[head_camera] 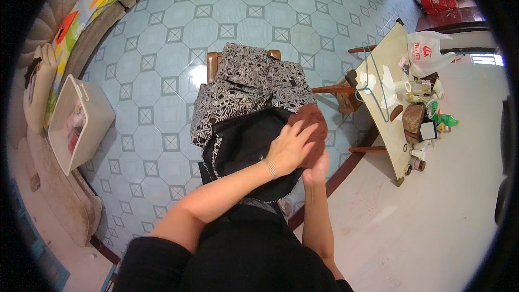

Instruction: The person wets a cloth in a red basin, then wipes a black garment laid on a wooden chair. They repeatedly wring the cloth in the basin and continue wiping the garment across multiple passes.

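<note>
A black-and-white geometric patterned fabric (247, 89) with a black inner side (243, 142) lies spread over a wooden seat (212, 67) before me. At its right edge is a reddish-brown piece of cloth (316, 129). My left hand (288, 151) rests flat on the left part of this cloth, fingers spread. From below, my right hand (318, 168) grips the lower edge of the brown cloth, its fingers partly hidden beneath it.
At right stands a table (375, 105) with a teal hanger (375, 83), a plastic bag (425, 52), a brown pouch (413, 123) and several bottles. A white plastic bin (95, 105) stands at left beside a sofa (61, 194). A wall lies at lower right.
</note>
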`<state>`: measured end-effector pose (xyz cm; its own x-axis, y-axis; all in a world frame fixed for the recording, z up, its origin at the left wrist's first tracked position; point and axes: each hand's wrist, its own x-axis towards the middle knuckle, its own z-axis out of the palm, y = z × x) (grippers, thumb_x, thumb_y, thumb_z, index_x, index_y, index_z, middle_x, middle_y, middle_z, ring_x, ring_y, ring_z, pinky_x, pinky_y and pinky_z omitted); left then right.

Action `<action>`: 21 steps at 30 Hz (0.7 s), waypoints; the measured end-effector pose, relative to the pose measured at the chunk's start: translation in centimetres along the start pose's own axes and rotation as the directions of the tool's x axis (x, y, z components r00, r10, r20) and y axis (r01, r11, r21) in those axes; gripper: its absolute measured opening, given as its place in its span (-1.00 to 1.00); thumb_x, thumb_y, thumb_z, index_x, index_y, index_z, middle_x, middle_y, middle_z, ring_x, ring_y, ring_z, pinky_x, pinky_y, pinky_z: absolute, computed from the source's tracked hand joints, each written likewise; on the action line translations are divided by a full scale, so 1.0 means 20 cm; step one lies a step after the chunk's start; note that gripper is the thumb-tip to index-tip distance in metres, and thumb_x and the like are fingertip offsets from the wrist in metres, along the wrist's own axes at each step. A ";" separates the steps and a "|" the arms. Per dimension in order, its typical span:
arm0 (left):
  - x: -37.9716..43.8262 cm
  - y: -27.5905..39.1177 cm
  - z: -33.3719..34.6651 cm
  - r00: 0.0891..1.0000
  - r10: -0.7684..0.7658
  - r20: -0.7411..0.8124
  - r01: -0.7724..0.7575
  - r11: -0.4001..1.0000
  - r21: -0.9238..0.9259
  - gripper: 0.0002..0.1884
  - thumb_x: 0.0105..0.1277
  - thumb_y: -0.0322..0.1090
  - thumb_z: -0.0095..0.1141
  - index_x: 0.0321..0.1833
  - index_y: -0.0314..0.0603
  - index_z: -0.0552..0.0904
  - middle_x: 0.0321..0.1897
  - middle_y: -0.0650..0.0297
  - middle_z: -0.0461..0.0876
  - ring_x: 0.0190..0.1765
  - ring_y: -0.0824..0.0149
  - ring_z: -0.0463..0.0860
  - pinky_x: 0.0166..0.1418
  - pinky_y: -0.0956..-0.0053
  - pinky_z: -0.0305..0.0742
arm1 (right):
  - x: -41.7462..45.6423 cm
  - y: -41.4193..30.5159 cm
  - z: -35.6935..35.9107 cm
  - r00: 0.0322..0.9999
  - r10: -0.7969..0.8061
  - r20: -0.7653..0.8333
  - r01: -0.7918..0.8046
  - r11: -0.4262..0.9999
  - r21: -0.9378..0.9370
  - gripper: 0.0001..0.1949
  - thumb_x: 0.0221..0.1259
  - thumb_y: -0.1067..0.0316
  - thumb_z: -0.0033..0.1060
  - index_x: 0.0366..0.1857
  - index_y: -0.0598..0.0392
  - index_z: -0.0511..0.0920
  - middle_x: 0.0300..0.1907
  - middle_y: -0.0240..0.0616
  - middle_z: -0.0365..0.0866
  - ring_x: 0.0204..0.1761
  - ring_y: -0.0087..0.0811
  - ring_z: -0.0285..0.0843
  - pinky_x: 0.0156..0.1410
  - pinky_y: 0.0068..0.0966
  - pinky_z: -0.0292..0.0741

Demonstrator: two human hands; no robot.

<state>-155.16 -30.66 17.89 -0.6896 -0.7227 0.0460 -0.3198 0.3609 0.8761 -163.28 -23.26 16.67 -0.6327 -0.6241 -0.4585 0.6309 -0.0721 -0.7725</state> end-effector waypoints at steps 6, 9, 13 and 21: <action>-0.50 -0.47 -0.05 0.907 -0.134 0.398 0.009 0.954 0.301 -0.74 0.19 -0.29 -0.06 -0.11 -0.22 0.50 -0.22 0.09 0.51 -0.16 0.06 0.51 -0.11 0.27 0.47 | 0.14 -0.01 -0.02 0.966 0.248 0.069 -0.256 0.904 0.342 -0.72 0.20 0.27 -0.05 -0.10 0.22 0.46 -0.10 -0.17 0.54 -0.06 -0.27 0.50 0.09 -0.34 0.43; -0.28 -0.45 -0.26 0.939 -0.175 0.297 0.116 0.972 0.204 -0.76 0.24 -0.21 -0.11 -0.15 -0.14 0.53 -0.36 0.06 0.57 -0.24 0.08 0.54 -0.18 0.24 0.47 | 0.14 -0.02 -0.02 0.966 0.234 0.107 -0.255 0.920 0.298 -0.71 0.20 0.27 -0.05 -0.09 0.21 0.46 -0.09 -0.18 0.54 -0.06 -0.28 0.50 0.10 -0.35 0.43; 0.04 -0.05 -0.10 0.994 -0.047 0.101 0.040 0.997 0.069 -0.54 0.19 -0.21 -0.02 0.08 -0.37 0.34 -0.11 -0.04 0.49 -0.12 0.00 0.48 -0.06 0.26 0.43 | 0.07 0.00 0.07 0.985 0.154 -0.083 -0.145 0.983 0.109 -0.67 0.22 0.25 -0.09 0.00 0.18 0.41 0.00 -0.21 0.48 0.03 -0.31 0.43 0.15 -0.35 0.37; -0.55 -0.51 0.06 0.970 -0.024 0.243 -0.033 0.973 0.228 -0.66 0.08 -0.20 0.10 -0.20 -0.28 0.40 -0.31 0.08 0.50 -0.16 0.05 0.45 -0.08 0.30 0.42 | 0.23 -0.04 -0.04 0.966 0.246 0.074 -0.256 0.896 0.363 -0.73 0.17 0.27 -0.05 -0.16 0.21 0.50 -0.13 -0.14 0.56 -0.08 -0.23 0.51 0.09 -0.31 0.43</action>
<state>-145.14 -25.65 7.85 -0.8188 -0.5665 -0.0928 -0.4364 0.5093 0.7417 -167.04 -25.52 14.91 -0.4224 -0.6788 -0.6007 0.8905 -0.1871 -0.4148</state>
